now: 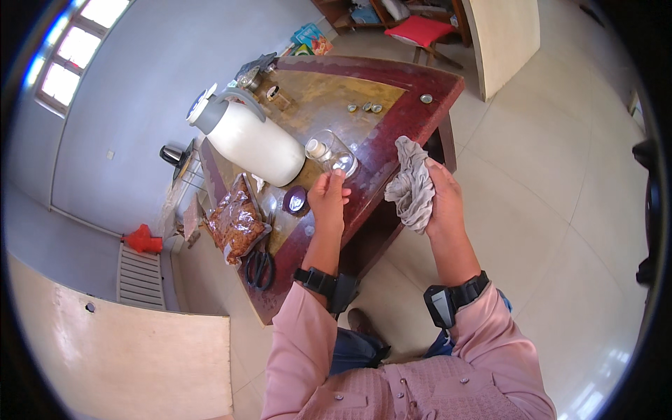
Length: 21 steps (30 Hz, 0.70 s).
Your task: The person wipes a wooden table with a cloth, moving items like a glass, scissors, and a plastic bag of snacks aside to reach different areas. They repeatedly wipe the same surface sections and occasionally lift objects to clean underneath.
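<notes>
My right hand (445,197) grips a crumpled grey cloth (410,184) beyond the table's front edge. Over the tabletop, my left hand (328,197) has its thumb and fingers drawn together, close to the base of a clear glass container (344,152). Whether it touches the glass or pinches something small, I cannot tell. A white cap-like piece (317,149) shows at the container's far end. Left of that hand lies a dark purple round lid (295,200) with a shiny centre. A large white thermos jug (257,139) with a grey handle stands behind.
The worn red-and-yellow table (436,86) carries several bottle caps (367,106), a small jar (278,97), a bag of reddish-brown food (236,226) and black-handled scissors (259,270). Past its far end is a stool with a red cushion (420,30). A pale panel (131,346) stands at lower left.
</notes>
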{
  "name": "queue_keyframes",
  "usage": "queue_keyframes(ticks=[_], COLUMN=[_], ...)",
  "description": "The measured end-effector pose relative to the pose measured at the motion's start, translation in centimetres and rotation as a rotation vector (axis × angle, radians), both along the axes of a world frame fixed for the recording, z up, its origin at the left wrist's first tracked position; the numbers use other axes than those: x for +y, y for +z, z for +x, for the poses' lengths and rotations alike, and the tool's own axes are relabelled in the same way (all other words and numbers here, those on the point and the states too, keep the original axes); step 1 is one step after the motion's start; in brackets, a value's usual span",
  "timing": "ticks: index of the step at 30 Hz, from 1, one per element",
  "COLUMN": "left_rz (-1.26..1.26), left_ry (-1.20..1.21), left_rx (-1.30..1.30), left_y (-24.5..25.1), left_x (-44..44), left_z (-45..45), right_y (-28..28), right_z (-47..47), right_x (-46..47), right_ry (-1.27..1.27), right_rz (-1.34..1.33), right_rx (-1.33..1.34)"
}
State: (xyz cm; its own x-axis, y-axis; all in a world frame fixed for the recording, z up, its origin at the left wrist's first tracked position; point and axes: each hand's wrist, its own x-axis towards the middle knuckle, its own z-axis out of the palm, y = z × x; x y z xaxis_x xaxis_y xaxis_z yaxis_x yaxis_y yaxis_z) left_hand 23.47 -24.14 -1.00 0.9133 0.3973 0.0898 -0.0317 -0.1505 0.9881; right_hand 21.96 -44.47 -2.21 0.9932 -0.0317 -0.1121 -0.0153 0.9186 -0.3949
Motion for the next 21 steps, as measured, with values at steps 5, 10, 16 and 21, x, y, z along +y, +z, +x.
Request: queue_keyframes(ticks=[5, 10, 16, 21], left_rz=[-0.105, 0.004, 0.683, 1.044], left_ry=[-0.057, -0.060, -0.057, -0.092], left_rx=[0.008, 0.028, -0.002, -0.006], left_y=[0.3, 2.4, 5.0, 6.0], left_x=[0.7, 3.3, 5.0, 4.3], left_z=[-0.3, -1.2, -2.0, -2.5], right_y=[-0.1, -0.3, -0.3, -0.3], right_z=[-0.1, 0.1, 0.0, 0.0], right_x=[-0.4, -0.7, -0.4, -0.3], right_ry=[-0.007, 0.006, -0.012, -0.019], right_rz=[0.015, 0.024, 0.045, 0.058], right_rx=[-0.017, -0.010, -0.001, -0.009])
